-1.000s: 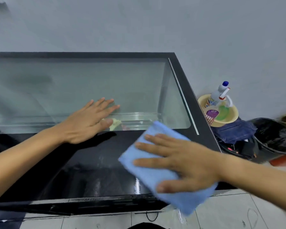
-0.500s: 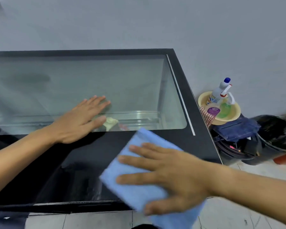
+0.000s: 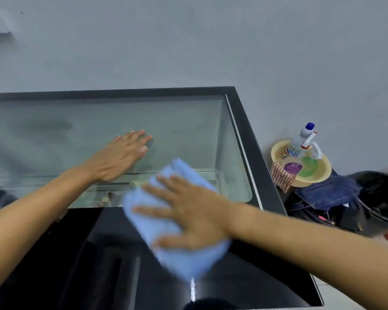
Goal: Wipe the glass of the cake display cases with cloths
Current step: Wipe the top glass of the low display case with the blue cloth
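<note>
Fingers (image 3: 157, 212) of right hand (image 3: 195, 211) spread flat, pressing blue cloth (image 3: 177, 247) on display case (image 3: 244, 121) top at glass (image 3: 99, 126) edge, left hand (image 3: 119, 157) flat on glass; wiping midway, looks unfinished.

The folded microfibre cloth (image 3: 170, 233) is light blue, the display case's frame (image 3: 251, 139) black, the round plastic basin (image 3: 323, 173) pale yellow.
</note>
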`<act>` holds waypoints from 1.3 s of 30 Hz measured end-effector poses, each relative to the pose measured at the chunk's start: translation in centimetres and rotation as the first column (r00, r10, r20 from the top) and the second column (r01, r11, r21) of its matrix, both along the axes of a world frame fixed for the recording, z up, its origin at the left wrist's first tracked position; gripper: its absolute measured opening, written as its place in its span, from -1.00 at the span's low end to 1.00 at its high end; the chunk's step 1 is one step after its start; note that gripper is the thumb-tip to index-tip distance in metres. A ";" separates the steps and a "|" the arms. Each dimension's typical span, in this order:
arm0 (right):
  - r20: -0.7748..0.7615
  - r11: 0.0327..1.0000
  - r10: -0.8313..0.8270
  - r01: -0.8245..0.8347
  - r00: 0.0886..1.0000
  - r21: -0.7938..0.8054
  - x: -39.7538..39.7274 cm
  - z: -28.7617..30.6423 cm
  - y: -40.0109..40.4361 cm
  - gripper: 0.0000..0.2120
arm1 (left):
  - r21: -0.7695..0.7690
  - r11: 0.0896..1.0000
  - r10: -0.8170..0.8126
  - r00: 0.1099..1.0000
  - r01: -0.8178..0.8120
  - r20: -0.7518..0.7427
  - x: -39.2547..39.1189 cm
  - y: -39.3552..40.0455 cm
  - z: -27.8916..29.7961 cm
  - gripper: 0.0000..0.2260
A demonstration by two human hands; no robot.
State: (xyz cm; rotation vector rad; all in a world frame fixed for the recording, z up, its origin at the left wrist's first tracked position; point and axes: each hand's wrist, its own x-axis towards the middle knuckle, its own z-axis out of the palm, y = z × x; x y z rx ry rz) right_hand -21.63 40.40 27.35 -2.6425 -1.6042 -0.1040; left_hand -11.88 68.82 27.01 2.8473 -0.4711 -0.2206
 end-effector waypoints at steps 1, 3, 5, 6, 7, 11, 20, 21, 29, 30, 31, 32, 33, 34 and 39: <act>-0.048 0.996 0.088 -0.087 0.995 0.024 -2.6 0.2 -2.7 -0.32 | 0.018 1.000 -0.015 1.000 0.015 0.007 0.1 0.1 -0.1 -0.16; -0.139 0.994 0.108 -0.108 0.984 0.006 -2.7 1.0 -8.9 -0.33 | 0.052 0.998 -0.044 0.999 0.043 0.017 0.3 0.3 -0.3 -0.18; -0.176 0.996 -0.087 0.083 0.981 -0.031 1.5 1.8 -12.6 -0.35 | 0.085 0.994 -0.068 0.998 0.067 0.013 0.6 0.3 -0.2 -0.22; -0.191 0.979 -0.204 0.204 0.960 -0.020 4.5 1.9 -12.9 -0.37 | 0.091 0.993 -0.076 0.997 0.075 0.014 0.9 0.2 -0.1 -0.23; -0.191 0.954 -0.295 0.299 0.936 -0.006 7.9 1.9 -12.3 -0.38 | 0.092 0.993 -0.081 0.997 0.079 0.014 1.4 0.2 0.1 -0.25; -0.183 0.841 -0.531 0.541 0.827 0.005 16.8 1.2 -4.7 -0.35 | 0.076 0.996 -0.043 0.999 0.041 0.019 3.8 -0.7 0.3 -0.26; -0.201 0.996 -0.087 0.080 0.976 -0.043 2.5 1.7 -11.8 -0.34 | 0.084 0.995 -0.061 0.998 0.058 0.032 5.4 -0.3 -0.2 -0.19; -0.205 0.979 -0.203 0.198 0.958 -0.043 5.1 1.9 -12.9 -0.36 | 0.088 0.994 -0.063 0.997 0.060 0.035 5.5 -0.3 -0.2 -0.20; -0.158 0.874 -0.483 0.485 0.861 -0.024 16.4 0.8 0.4 -0.33 | -0.024 1.000 -0.016 1.000 0.016 0.003 7.6 -0.8 0.2 -0.28; -0.108 0.920 -0.391 0.392 0.914 -0.017 13.7 0.5 1.2 -0.33 | -0.029 0.999 -0.015 1.000 0.015 -0.007 8.0 -0.8 0.2 -0.30; -0.066 0.965 -0.260 0.260 0.963 -0.008 10.4 0.4 0.8 -0.32 | -0.017 1.000 -0.024 1.000 0.024 -0.010 8.3 -0.7 0.3 -0.30; -0.048 0.991 -0.132 0.132 0.990 -0.010 7.0 0.4 -0.5 -0.31 | 0.010 0.999 -0.041 0.999 0.041 -0.001 8.6 -0.6 0.3 -0.27; -0.076 0.999 -0.032 0.031 0.997 -0.015 4.6 0.4 -2.5 -0.31 | 0.041 0.997 -0.061 0.998 0.060 0.011 8.9 -0.5 0.2 -0.24; -0.130 1.000 0.017 -0.020 0.991 -0.022 4.0 0.7 -5.1 -0.31 | 0.064 0.995 -0.077 0.997 0.075 0.017 9.0 -0.3 0.1 -0.23; -0.172 0.906 -0.419 0.423 0.891 -0.016 16.6 1.8 -10.3 -0.38 | 0.066 0.993 -0.099 0.994 0.096 0.037 9.7 -0.1 -0.2 -0.30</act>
